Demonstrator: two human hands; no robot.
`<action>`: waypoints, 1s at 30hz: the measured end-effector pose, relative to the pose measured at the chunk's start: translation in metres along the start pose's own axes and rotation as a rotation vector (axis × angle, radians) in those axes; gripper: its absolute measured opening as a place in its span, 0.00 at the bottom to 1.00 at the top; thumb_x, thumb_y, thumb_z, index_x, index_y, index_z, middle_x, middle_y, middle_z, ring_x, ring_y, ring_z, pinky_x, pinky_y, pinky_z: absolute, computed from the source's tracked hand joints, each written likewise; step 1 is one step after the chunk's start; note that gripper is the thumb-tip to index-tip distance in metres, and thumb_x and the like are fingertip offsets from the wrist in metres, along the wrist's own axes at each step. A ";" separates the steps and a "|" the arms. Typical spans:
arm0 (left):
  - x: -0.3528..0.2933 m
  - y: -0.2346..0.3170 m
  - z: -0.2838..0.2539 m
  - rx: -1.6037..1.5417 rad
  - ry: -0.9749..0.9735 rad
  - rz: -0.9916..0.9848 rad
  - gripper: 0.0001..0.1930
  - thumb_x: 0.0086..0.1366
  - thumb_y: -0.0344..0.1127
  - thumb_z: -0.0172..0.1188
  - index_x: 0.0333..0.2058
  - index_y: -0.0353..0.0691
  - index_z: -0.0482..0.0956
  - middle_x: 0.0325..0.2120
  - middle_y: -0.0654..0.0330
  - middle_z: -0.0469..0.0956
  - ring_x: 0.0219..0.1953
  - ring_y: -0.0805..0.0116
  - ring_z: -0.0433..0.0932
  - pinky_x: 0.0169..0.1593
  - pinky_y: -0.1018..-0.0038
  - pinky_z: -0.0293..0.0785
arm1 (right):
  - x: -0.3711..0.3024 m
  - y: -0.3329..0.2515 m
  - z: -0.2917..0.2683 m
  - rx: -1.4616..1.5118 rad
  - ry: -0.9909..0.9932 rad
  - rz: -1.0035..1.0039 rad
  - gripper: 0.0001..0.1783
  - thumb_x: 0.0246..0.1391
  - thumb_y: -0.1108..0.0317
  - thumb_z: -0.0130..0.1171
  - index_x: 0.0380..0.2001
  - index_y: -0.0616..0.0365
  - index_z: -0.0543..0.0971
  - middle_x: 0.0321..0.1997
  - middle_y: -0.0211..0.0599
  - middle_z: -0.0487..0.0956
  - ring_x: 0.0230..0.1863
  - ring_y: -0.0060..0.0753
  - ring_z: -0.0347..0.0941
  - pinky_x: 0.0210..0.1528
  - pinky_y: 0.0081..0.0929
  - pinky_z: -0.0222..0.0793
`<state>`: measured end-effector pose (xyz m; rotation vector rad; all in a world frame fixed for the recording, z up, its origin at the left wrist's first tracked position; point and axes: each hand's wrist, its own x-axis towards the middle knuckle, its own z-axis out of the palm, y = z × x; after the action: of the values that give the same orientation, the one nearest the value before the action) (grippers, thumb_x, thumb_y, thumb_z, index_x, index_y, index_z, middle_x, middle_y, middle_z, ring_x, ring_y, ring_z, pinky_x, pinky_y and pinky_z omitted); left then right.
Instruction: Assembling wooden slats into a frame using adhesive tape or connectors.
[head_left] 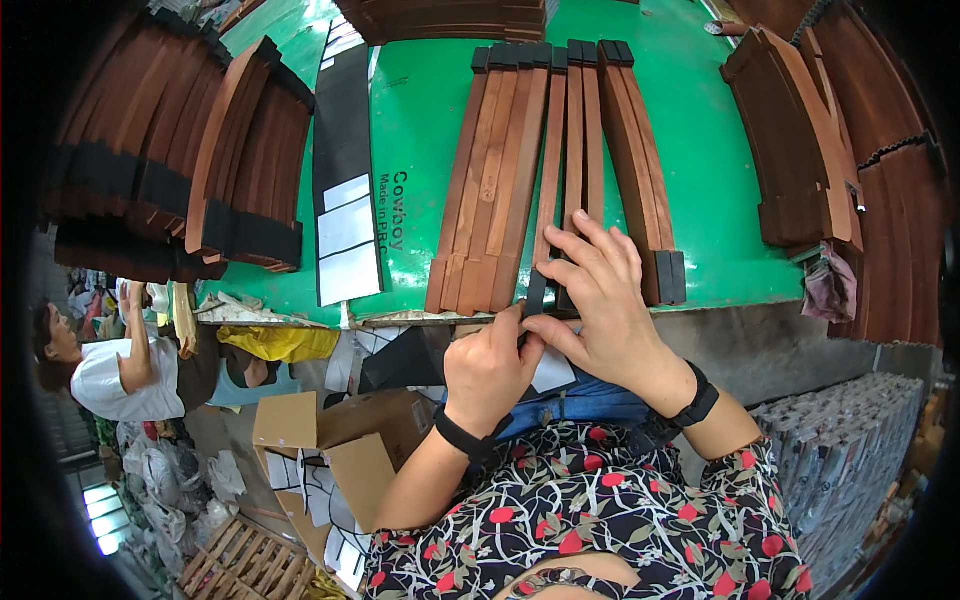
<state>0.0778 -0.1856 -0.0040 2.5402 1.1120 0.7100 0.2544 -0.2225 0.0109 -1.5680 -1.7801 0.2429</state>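
Observation:
Near the table's front edge, my left hand [490,362] is curled, thumb and forefinger pinching the black near end of a narrow brown strip [549,160] that looks like wood. My right hand [605,295] reaches over the same strip, fingers spread and outstretched, fingertips on the narrow strips and thumb close to the black end. Its palm hides part of the near ends. On the left lies a bundle of brown strips [490,180] side by side with black far ends. To the right is a brown pair [636,160] with black at both ends.
The green tabletop [420,110] carries brown stacks at left [255,160] and right [790,140]. A long black strip with white labels [348,240] lies left of centre. Below the edge stands an open cardboard box [345,440]. A seated person [125,360] works at far left.

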 end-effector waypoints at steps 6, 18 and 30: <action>0.000 0.001 0.000 -0.001 -0.004 0.000 0.16 0.54 0.31 0.69 0.40 0.33 0.78 0.19 0.55 0.79 0.21 0.58 0.81 0.25 0.67 0.76 | -0.001 -0.006 0.001 -0.147 -0.007 -0.045 0.33 0.43 0.54 0.73 0.52 0.56 0.78 0.65 0.46 0.70 0.72 0.51 0.57 0.71 0.57 0.44; 0.001 -0.002 -0.006 -0.113 0.030 0.018 0.14 0.54 0.29 0.67 0.40 0.35 0.79 0.23 0.53 0.81 0.24 0.57 0.82 0.28 0.66 0.78 | 0.002 -0.012 -0.007 -0.273 -0.074 -0.200 0.31 0.44 0.56 0.70 0.52 0.57 0.79 0.66 0.33 0.72 0.72 0.45 0.59 0.70 0.59 0.50; -0.021 -0.035 -0.067 -0.595 0.291 -0.308 0.09 0.69 0.30 0.62 0.44 0.32 0.80 0.26 0.67 0.81 0.27 0.85 0.73 0.31 0.85 0.68 | 0.019 -0.061 -0.008 0.338 -0.173 -0.277 0.15 0.48 0.68 0.71 0.36 0.60 0.76 0.40 0.42 0.81 0.40 0.46 0.79 0.41 0.38 0.74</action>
<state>0.0080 -0.1738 0.0304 1.7649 1.1302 1.1442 0.2125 -0.2223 0.0595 -1.0775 -1.9455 0.5273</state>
